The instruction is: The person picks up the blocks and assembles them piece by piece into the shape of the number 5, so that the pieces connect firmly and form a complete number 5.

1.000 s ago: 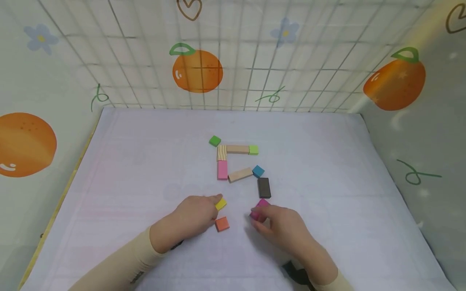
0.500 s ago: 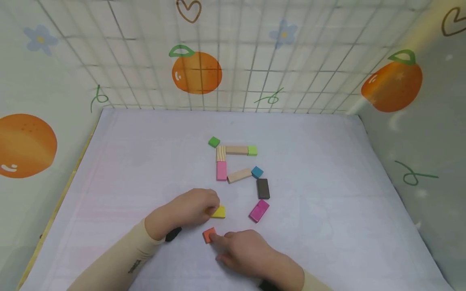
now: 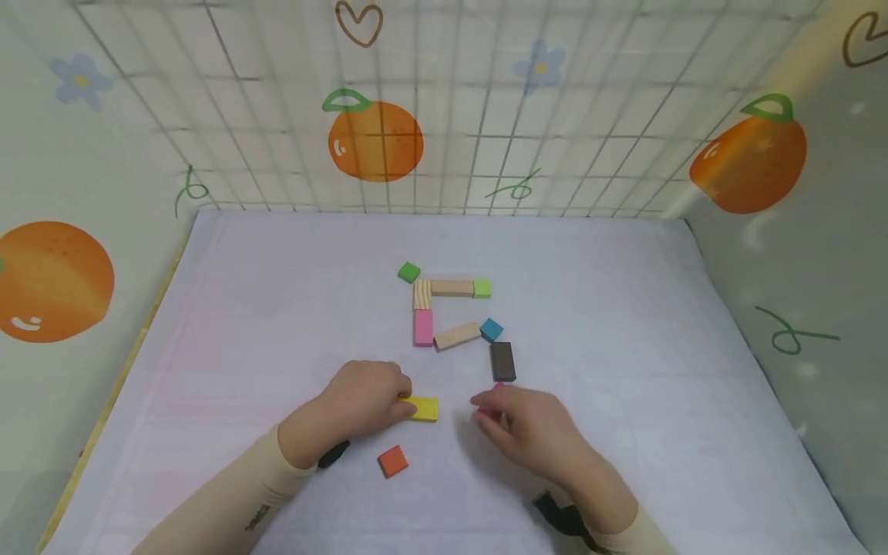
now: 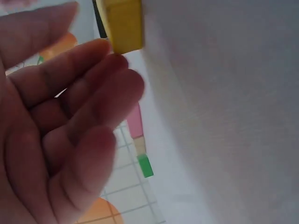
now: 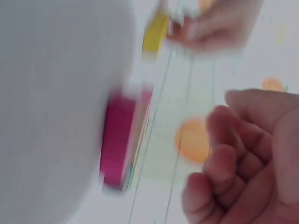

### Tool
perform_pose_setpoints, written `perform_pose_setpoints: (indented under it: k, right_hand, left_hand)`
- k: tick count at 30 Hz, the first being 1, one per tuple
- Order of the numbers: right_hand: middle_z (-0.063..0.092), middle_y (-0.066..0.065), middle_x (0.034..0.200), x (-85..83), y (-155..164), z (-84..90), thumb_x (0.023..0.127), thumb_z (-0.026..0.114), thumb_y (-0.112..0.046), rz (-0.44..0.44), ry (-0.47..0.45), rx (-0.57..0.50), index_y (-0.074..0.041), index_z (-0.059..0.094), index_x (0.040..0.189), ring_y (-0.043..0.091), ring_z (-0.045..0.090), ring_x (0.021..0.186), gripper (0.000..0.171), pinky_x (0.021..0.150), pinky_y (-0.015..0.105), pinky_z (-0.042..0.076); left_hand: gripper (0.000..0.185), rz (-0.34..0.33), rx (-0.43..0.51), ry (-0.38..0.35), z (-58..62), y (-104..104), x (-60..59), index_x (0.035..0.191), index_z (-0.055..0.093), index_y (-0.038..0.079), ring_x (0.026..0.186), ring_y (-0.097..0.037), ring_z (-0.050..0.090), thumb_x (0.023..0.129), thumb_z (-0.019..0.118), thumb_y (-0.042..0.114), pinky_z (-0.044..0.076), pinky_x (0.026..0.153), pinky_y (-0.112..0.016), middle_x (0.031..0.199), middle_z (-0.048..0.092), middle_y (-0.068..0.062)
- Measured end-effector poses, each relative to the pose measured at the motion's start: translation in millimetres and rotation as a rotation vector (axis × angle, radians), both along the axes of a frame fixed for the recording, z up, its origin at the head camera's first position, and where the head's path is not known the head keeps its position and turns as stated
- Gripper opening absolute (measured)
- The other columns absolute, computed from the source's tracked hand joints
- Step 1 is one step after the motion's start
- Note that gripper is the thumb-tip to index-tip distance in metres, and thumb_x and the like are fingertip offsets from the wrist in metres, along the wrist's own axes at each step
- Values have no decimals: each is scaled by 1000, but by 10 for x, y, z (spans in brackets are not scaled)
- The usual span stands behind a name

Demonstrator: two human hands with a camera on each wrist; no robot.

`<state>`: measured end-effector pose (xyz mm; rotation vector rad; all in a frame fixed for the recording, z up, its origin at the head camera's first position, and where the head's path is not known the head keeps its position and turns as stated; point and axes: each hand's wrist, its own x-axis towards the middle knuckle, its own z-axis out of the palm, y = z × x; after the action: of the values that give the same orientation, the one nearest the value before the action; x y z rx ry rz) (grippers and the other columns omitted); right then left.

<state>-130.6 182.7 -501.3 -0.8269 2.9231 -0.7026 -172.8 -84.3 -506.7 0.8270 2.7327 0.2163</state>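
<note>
As the head view shows, the left hand (image 3: pixel 361 405) rests on the white table (image 3: pixel 624 370) with its fingertips pressed against the left end of the yellow block (image 3: pixel 422 408). That block lies flat, its long axis running left to right, and it extends rightward from the fingertips. In the left wrist view, the fingers (image 4: pixel 84 107) appear nearly straight and touch the end of the block; no finger wraps around it.

The right hand (image 3: pixel 530 432) sits near and right of the yellow block, apart from it. Its fingertips reach the magenta block (image 3: pixel 488 411), which is mostly hidden beneath them in the head view. The right wrist view is blurred: the fingers (image 5: pixel 233 154) look loosely curled just beside the magenta block (image 5: pixel 119 140), so whether they pinch it cannot be determined.

The orange block (image 3: pixel 392 461) lies near the camera, between the 2 forearms, touching neither hand. The left hand is slightly nearer to it.

Farther away sits a row of blocks: a black block (image 3: pixel 502 361), a blue block (image 3: pixel 491 329), 2 plain wood bars, a pink block (image 3: pixel 422 327), a striped wood block and 2 green blocks. The black block lies just beyond the right fingertips, long axis near to far.

No brand, label or legible writing is visible on the blocks; the walls carry only printed oranges, flowers and hearts.
</note>
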Motion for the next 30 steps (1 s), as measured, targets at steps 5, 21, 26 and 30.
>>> perform_pose_setpoints:
  k: [5,21,26,30]
  right_hand:
    - [65,-9,76,-195,363,-8,87,78,-14,-230,99,-142,-14,77,107,5,47,64,20,56,21,44]
    - [51,16,147,-343,429,-95,86,80,-31,-278,-23,-85,-12,52,145,39,48,135,68,105,61,43]
    - [38,18,157,-359,433,-135,87,78,-35,-299,-147,-49,-16,43,153,43,38,142,77,108,65,38]
    - [37,19,159,-372,436,-159,88,77,-38,-314,-178,-21,-17,41,154,44,36,144,79,109,65,37]
  left_hand:
    - [21,-17,-18,-61,-30,4,27,100,78,25,73,-7,52,84,80,38,46,66,-28,80,60,11]
    - [29,16,3,-84,-22,74,66,109,75,19,74,-7,53,86,79,38,48,69,-26,84,63,9]
    - [28,15,34,-158,-20,120,58,110,74,18,75,-9,53,85,81,27,47,73,-26,79,61,10]
    - [17,-11,47,-161,-39,148,38,100,74,19,72,-9,52,85,81,23,46,71,-25,73,57,12]
